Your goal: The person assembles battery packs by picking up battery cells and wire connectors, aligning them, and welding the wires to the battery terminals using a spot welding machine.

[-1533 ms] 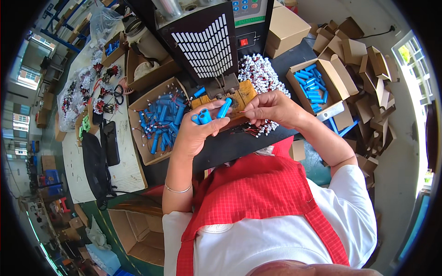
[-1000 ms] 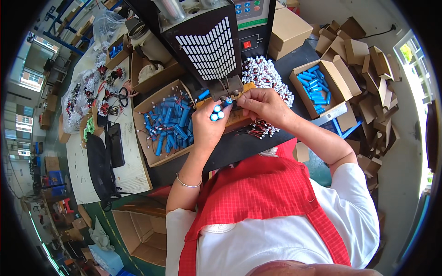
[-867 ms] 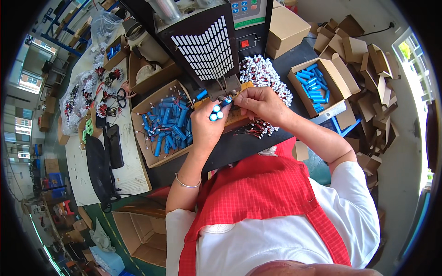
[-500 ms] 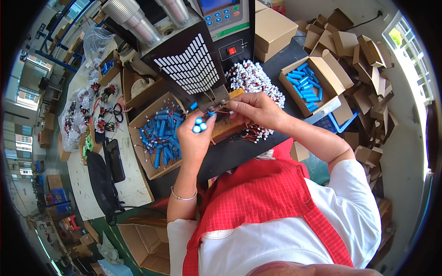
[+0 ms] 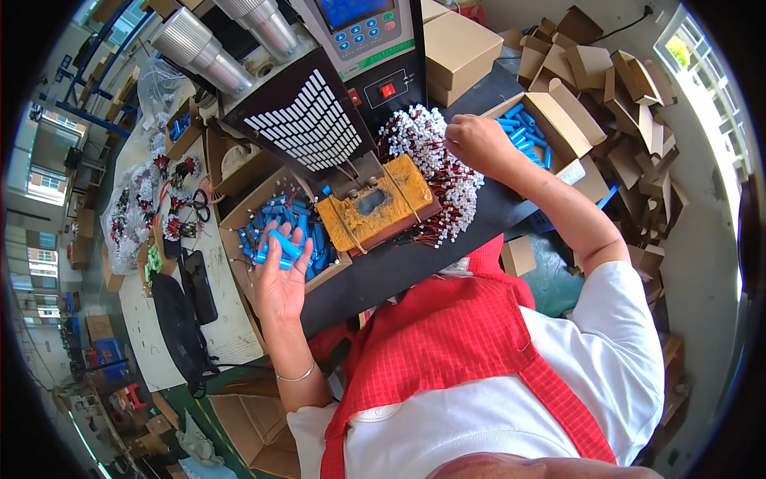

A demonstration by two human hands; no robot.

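My left hand [image 5: 279,275] holds a few blue cylindrical cells [image 5: 279,247] over an open cardboard box [image 5: 239,211] full of the same blue cells. My right hand [image 5: 476,142] reaches onto a heap of small white connectors with red and black wires [image 5: 435,160], fingers closed on some of them. Between the hands sits a yellow taped block [image 5: 375,209] under the head of a black welding machine [image 5: 307,120].
A second cardboard box of blue cells [image 5: 550,120] lies right of my right hand. Folded small cartons [image 5: 638,96] are piled at the far right. A closed brown box [image 5: 459,44] stands behind. Wire bundles and a black strap [image 5: 179,311] lie on the left table.
Both hands left the yellow block. My left hand moved down-left over the cell box with the blue cells; my right hand moved out right to the connector heap.
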